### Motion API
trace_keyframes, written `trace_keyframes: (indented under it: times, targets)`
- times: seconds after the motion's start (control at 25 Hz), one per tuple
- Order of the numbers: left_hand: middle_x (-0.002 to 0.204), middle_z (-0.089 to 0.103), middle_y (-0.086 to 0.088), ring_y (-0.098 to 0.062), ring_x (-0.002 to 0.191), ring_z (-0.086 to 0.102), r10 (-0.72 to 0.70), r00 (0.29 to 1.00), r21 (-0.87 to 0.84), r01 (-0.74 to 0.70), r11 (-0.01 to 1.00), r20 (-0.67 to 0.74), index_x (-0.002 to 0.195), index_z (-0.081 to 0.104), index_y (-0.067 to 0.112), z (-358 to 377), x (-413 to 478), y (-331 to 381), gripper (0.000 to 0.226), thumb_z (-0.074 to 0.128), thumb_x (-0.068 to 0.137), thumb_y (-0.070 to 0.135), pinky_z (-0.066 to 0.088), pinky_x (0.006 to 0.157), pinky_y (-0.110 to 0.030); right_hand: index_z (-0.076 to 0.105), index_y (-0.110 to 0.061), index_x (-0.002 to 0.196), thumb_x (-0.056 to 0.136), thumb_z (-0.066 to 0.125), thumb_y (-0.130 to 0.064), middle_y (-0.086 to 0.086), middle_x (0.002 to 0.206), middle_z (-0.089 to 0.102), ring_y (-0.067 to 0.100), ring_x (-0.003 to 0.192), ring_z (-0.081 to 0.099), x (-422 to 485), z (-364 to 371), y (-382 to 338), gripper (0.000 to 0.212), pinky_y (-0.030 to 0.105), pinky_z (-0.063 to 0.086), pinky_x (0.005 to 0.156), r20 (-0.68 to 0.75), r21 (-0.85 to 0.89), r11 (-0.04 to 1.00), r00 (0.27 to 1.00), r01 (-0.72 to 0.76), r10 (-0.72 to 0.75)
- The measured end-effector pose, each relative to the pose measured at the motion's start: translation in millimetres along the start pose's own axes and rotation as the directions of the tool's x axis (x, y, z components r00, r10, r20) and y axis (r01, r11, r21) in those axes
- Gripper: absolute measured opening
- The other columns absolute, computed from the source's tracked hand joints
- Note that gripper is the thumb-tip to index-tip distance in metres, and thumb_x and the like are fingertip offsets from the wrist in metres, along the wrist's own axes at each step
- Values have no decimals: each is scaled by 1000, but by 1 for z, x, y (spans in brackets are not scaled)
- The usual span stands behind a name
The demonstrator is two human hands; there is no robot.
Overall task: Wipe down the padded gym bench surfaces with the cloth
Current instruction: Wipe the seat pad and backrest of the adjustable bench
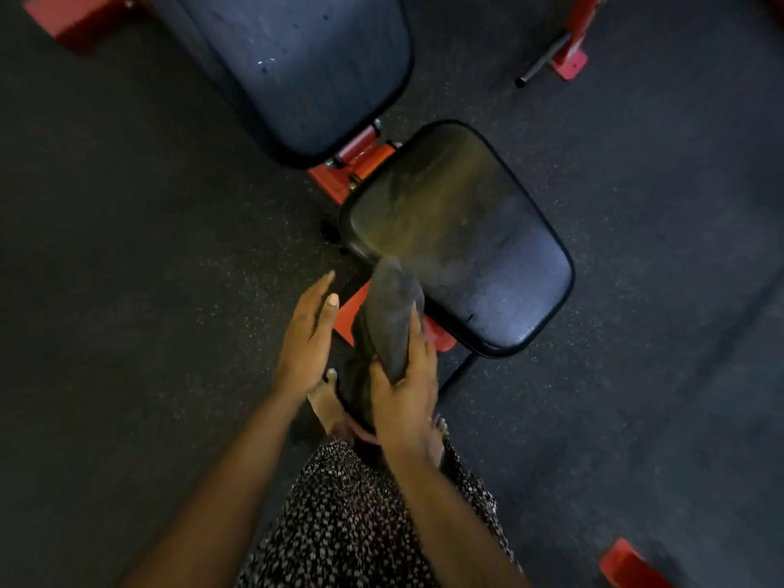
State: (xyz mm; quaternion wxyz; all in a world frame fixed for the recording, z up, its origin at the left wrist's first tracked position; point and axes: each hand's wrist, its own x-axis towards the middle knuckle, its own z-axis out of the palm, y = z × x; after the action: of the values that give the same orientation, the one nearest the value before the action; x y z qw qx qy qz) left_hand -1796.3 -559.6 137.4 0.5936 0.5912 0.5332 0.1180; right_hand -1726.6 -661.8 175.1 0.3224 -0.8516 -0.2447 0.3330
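A dark padded seat pad (466, 231) lies in the middle of the view, with a longer padded back pad (309, 65) above and to the left. My right hand (407, 392) is shut on a grey cloth (392, 320), which sticks up over the seat pad's near left edge. My left hand (307, 337) hovers just left of the cloth with its fingers apart, holding nothing. The cloth's tip reaches the pad's rim; I cannot tell whether it touches.
The red bench frame (356, 163) joins the two pads. Another red frame foot and a metal bar (551, 61) stand at the upper right, a red foot (628, 562) at the lower right. Dark speckled rubber floor surrounds the bench. My bare feet are below the hands.
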Motion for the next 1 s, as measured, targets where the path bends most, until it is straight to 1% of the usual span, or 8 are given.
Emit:
trace_keyframes:
  times: [0.08,0.16,0.28,0.36,0.6,0.76,0.88,1.0]
  targets:
    - [147,35,5,0,127,31,-141,987,-154,129,980,-75,140,36,26,19,-20,-7,44,32,98,36,26,103,-21,14,-50,141,80,66,-14,-2,152,24,18,127,40,18,-50,-6,89,38,43,98,133,-413,852,947,322,-294]
    - [148,34,9,-2,130,32,-291,946,-339,231,912,-141,139,35,36,43,-32,-9,45,30,96,48,22,110,-27,33,-45,138,71,74,-26,10,145,39,32,102,57,51,-78,1,80,45,52,76,385,-623,437,740,649,-551]
    - [151,29,7,-11,138,26,-406,886,-470,268,841,-222,143,29,31,83,-42,-3,46,25,99,41,3,103,-7,56,-41,124,57,80,-40,8,137,51,37,103,53,104,-109,39,71,50,51,75,755,-560,-119,445,820,-482]
    - [148,29,3,-15,139,23,-448,853,-479,286,830,-267,144,29,17,115,-45,6,45,24,101,29,9,91,2,52,-40,128,53,78,-47,5,145,42,41,123,39,139,-123,58,80,62,43,86,913,-356,-329,249,875,-324]
    - [148,34,1,-10,135,30,-695,590,-853,22,522,-411,142,32,18,210,-27,29,44,30,99,31,25,107,-22,62,-40,113,59,71,-60,0,139,49,36,117,48,181,-100,43,58,54,48,77,985,-8,-497,-78,868,-152]
    - [149,32,4,-13,137,30,-729,522,-878,-89,470,-443,143,28,25,212,-6,38,48,30,98,39,25,113,-32,64,-36,106,68,65,-56,3,138,50,35,116,50,201,-73,19,42,46,46,74,963,175,-541,-258,823,-81]
    - [150,29,6,-16,138,29,-755,513,-908,-137,397,-408,143,26,35,202,20,32,61,34,89,62,23,115,-41,60,-32,113,81,54,-49,4,144,38,35,121,40,213,-39,-16,37,46,38,81,959,164,-564,-266,809,-102]
    - [149,34,4,-19,137,33,-712,556,-892,-136,431,-429,144,24,38,188,49,37,62,35,88,63,27,114,-40,53,-31,125,86,47,-50,3,146,30,34,123,32,224,-8,-52,44,48,36,88,974,67,-522,-170,850,-151]
